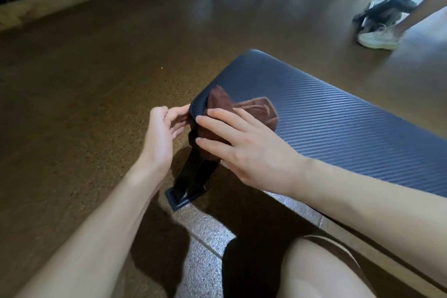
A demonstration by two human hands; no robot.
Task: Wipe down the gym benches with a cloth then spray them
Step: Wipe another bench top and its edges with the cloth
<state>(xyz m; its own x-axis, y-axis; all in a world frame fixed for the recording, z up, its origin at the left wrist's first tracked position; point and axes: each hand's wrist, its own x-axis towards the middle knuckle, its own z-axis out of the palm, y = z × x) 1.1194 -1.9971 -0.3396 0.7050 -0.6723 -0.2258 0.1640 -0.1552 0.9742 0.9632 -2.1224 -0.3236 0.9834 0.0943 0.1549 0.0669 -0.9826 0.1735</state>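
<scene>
the bench [338, 113] pad is dark blue-grey with fine diagonal ribbing like a carbon weave. the cloth [256, 109] on it is deep reddish brown, plain, with a stitched border of the same brown. the bench leg [193, 176] is glossy black. the floor [96, 68] is brown with fine dark speckles; a strip of tiles [208, 237] is pale grey and speckled. a shoe [379, 37] far right is off-white. the shorts [242, 268] are black.

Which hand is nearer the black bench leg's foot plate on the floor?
Left. The left hand is above-left of the foot plate; the right hand sits farther, up on the brown cloth.
</scene>
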